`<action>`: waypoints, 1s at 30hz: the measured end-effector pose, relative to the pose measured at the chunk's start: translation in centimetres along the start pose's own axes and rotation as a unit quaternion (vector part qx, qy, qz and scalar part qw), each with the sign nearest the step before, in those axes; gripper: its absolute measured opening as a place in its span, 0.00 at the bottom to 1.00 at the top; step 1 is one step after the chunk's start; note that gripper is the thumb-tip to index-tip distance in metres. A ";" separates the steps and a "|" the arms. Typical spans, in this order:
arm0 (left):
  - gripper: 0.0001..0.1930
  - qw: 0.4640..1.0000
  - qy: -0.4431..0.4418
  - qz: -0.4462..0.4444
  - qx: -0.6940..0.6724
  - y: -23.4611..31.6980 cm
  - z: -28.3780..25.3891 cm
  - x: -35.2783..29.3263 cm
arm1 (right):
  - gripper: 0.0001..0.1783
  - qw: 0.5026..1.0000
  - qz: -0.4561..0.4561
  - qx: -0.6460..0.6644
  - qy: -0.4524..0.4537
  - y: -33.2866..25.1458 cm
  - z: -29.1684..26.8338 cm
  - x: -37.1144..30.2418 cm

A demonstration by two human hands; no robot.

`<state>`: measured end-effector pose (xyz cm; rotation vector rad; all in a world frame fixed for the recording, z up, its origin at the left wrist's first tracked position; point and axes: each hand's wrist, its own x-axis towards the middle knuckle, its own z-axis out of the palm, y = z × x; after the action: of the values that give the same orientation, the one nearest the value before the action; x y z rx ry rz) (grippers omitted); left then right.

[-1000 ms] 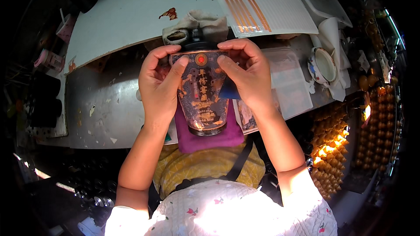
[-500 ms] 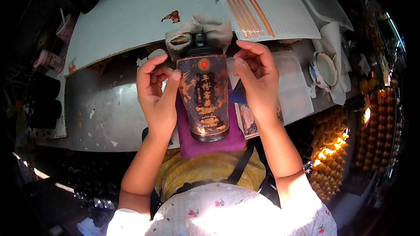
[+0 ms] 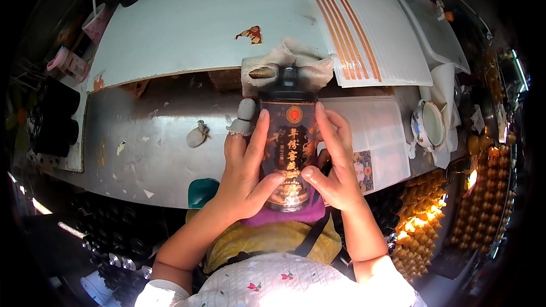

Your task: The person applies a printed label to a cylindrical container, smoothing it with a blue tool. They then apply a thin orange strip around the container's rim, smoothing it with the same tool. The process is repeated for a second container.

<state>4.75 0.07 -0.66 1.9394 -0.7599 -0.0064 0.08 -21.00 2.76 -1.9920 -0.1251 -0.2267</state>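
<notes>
A dark bottle with a black neck, a red-and-gold round emblem and gold-orange decoration stands in front of me, its base over a purple cloth. My left hand lies along its left side, index finger up the edge and thumb on the lower front. My right hand holds the right side the same way, thumb pressed on the front. A grey knit finger sleeve seems to cover another left finger. Behind the bottle's neck sits a crumpled, stained pale cloth.
Several copper-coloured strips lie on a white ribbed sheet. A red-gold scrap, a small tied cloth bundle and a green object lie to the left. An enamel bowl stands right; black bottles stand at the left edge.
Both hands have closed in from beside the bottle's upper part onto its sides, thumbs now on the lower front. The view has shifted, showing the cloth bundle and more of the green object.
</notes>
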 end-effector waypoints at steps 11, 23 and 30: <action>0.57 0.995 -0.039 0.004 0.087 0.3 0.3 -2.6 | 0.62 0.995 0.032 0.091 -0.031 0.8 0.3 -0.6; 0.57 0.987 -0.086 0.008 0.137 1.7 -0.2 -6.2 | 0.64 0.992 0.042 0.112 -0.045 1.1 0.1 -0.9; 0.56 0.992 -0.087 -0.015 0.090 1.6 -0.4 -7.2 | 0.76 0.984 0.066 0.136 -0.093 2.4 -0.9 -1.6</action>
<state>-1.69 3.60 -1.37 2.1423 -0.8708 -0.1316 -1.11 -22.85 0.62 -1.7378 -0.1354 0.0619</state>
